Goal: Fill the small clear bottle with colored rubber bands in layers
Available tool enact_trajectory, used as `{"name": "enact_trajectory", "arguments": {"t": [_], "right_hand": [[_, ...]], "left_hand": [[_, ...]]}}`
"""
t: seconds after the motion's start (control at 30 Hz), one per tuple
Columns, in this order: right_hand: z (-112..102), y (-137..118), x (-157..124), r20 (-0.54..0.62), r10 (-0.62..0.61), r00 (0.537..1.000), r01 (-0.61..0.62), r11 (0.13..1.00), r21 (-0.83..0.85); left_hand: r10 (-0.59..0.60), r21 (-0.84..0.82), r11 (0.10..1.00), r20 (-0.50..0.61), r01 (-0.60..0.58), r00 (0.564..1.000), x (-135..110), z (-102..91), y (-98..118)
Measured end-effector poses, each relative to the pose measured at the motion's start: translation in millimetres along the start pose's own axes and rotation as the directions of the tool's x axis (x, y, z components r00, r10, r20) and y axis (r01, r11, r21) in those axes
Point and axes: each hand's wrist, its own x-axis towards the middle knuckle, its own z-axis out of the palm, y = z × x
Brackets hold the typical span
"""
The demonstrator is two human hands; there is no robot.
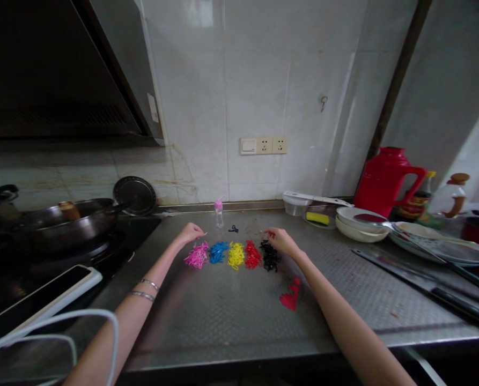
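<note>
Piles of small bands lie in a row on the metal counter: pink bands [197,255], blue bands [218,252], yellow bands [236,255], red bands [252,254] and black bands [270,256]. My left hand [189,234] hovers by the pink pile, fingers pinched; something small and pale shows at the fingertips, too small to name. Just behind the black pile is my right hand [278,239], also pinched, with its fingertips too small to read. Small dark scissors [233,229] and a little clear bottle with a pink top [219,213] are behind the row.
Red scraps [290,295] lie near my right forearm. A knife [424,279], bowls [362,225], a yellow sponge [317,219] and a red thermos [386,179] are on the right. To the left are a pan [74,228] on the stove and a white device [42,300] with a cable.
</note>
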Motion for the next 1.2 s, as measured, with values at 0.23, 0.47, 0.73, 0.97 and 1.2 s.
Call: {"name": "enact_trajectory", "arguments": {"t": [0.23,0.47,0.73,0.97,1.2], "right_hand": [[6.1,-2.6,-1.1,0.014,-0.002,1.000,0.003,1.000,-0.008],[10.7,-7.3,4.2,0.003,0.016,1.000,-0.016,1.000,-0.017],[30.1,-33.3,44.2,0.037,0.024,0.999,-0.024,1.000,-0.017],[60.2,-55.2,81.9,0.130,0.095,0.987,-0.085,0.993,-0.083],[80.4,-66.2,91.9,0.194,0.082,0.978,-0.053,0.988,-0.147]], "left_hand": [[-0.075,0.088,0.995,0.256,0.054,0.964,-30.4,-21.5,-15.7],[-0.077,-0.077,0.993,0.203,0.095,0.976,-27.4,-33.0,-29.5],[-0.116,-0.192,0.973,0.087,0.131,0.989,-26.0,-34.4,-35.8],[-0.128,-0.241,0.962,0.021,0.129,0.992,-25.5,-28.9,-37.2],[-0.135,-0.259,0.958,-0.013,0.127,0.991,-21.7,-27.2,-43.1]]}}
